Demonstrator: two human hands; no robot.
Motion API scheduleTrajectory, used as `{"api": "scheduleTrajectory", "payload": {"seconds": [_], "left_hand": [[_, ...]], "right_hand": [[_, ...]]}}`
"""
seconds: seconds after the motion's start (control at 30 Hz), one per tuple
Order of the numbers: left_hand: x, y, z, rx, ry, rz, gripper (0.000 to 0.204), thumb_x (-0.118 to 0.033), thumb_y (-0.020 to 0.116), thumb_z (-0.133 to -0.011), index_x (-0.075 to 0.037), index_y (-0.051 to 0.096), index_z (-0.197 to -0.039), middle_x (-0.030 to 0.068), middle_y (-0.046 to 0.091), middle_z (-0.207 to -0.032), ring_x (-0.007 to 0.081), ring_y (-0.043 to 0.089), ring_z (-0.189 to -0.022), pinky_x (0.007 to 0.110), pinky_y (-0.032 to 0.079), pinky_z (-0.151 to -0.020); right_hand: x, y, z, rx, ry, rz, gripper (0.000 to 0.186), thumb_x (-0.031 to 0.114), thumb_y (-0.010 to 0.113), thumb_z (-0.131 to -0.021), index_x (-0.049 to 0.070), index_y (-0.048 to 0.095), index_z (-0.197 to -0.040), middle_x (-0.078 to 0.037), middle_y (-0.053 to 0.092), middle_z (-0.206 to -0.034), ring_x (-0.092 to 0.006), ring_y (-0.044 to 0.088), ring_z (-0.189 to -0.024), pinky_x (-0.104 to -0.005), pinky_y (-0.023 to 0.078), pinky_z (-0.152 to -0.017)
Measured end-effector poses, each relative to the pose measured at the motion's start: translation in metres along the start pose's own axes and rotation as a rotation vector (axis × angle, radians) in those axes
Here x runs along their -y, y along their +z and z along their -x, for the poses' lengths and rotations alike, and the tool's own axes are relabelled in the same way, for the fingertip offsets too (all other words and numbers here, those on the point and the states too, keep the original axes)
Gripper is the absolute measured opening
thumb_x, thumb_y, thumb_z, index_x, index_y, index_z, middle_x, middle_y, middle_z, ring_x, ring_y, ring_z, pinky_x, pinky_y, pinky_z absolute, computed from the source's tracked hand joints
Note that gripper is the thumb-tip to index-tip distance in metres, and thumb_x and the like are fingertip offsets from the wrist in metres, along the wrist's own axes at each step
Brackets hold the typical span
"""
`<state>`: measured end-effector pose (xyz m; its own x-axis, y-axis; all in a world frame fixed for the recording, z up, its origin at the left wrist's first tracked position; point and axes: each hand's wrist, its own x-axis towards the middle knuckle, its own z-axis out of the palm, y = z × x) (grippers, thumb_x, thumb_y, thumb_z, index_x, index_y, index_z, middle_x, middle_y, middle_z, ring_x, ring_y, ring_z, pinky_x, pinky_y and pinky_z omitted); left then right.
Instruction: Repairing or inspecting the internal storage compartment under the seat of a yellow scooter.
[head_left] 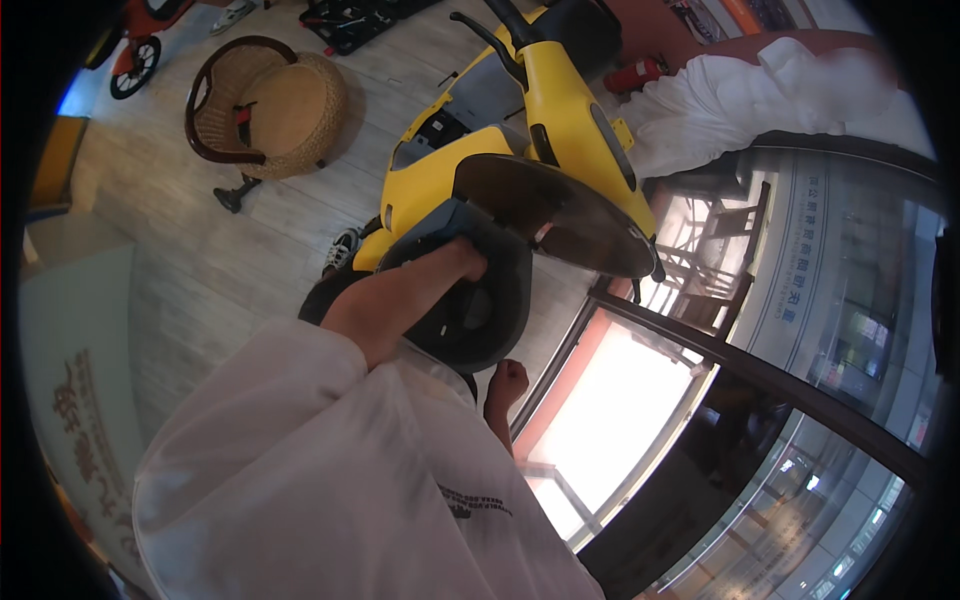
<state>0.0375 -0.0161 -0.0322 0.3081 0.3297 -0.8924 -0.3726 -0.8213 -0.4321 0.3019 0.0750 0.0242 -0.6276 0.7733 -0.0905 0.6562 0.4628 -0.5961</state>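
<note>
A yellow scooter (440, 180) stands before me, a dark oval panel (560, 215) on its near side. My left forearm reaches across a black, hollow rounded part (505, 335) at its near end. My left hand (463, 262) is closed at the inner side of that part; its fingertips are hidden, and I cannot make out what they hold. Lower and to the right, my right hand (508, 380) is curled into a fist just beside the black rim. Whether anything small is inside the fist does not show.
A round wicker chair (310, 115) stands at the far left, with a black tool case (345, 22) beyond it. Someone in white clothing (720, 105) is at the upper right near a red fire extinguisher (635, 75). Dark-framed glass (720, 350) borders the right side.
</note>
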Motion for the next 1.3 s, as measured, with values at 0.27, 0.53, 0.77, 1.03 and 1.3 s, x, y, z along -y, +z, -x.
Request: {"api": "scheduleTrajectory", "payload": {"seconds": [0.27,0.53,0.77,1.03,1.3], "left_hand": [[0.011,-0.004,0.030,0.001,0.049,-0.045,0.024,-0.031,0.053,-0.076,-0.012,0.046,-0.065,0.0007,0.046,-0.060,0.0115,0.048,-0.048,0.024,0.039,-0.041],[-0.006,-0.014,-0.048,0.318,-0.075,0.022,0.017,-0.029,0.042,-0.080,-0.015,0.051,-0.075,0.0011,0.053,-0.074,0.0122,0.051,-0.057,0.025,0.043,-0.049],[0.005,-0.001,-0.017,0.090,0.038,-0.043,0.019,-0.025,0.041,-0.079,-0.016,0.055,-0.088,0.0021,0.057,-0.084,0.0140,0.056,-0.068,0.030,0.046,-0.061],[0.010,0.014,-0.026,-0.012,0.065,-0.082,0.019,-0.028,0.046,-0.079,-0.013,0.051,-0.069,-0.0009,0.048,-0.058,0.0128,0.049,-0.052,0.025,0.041,-0.049],[0.001,-0.006,-0.019,-0.031,0.041,-0.056,0.018,-0.028,0.048,-0.078,-0.014,0.050,-0.067,-0.0011,0.049,-0.058,0.0123,0.048,-0.050,0.024,0.039,-0.046]], "right_hand": [[-0.004,0.001,-0.002,0.015,0.065,0.009,0.009,0.009,0.056,-0.063,0.000,0.058,-0.061,-0.011,0.053,-0.056,-0.0227,0.050,-0.052,-0.0343,0.040,-0.053],[-0.003,0.004,-0.003,0.010,0.005,-0.008,0.010,0.009,0.057,-0.064,-0.001,0.059,-0.062,-0.007,0.051,-0.051,-0.0148,0.046,-0.048,-0.0299,0.038,-0.049],[-0.007,0.000,-0.003,0.044,0.040,0.023,0.009,0.009,0.056,-0.064,0.000,0.058,-0.062,-0.011,0.054,-0.057,-0.0224,0.051,-0.053,-0.0337,0.041,-0.054],[-0.003,0.003,0.000,0.030,-0.007,0.014,0.011,0.010,0.057,-0.064,0.000,0.058,-0.059,-0.009,0.052,-0.051,-0.0155,0.047,-0.048,-0.0304,0.039,-0.050],[-0.011,0.007,0.000,0.035,-0.009,0.032,0.016,0.015,0.060,-0.067,0.000,0.058,-0.061,-0.009,0.052,-0.051,-0.0154,0.047,-0.048,-0.0308,0.038,-0.050]]}}
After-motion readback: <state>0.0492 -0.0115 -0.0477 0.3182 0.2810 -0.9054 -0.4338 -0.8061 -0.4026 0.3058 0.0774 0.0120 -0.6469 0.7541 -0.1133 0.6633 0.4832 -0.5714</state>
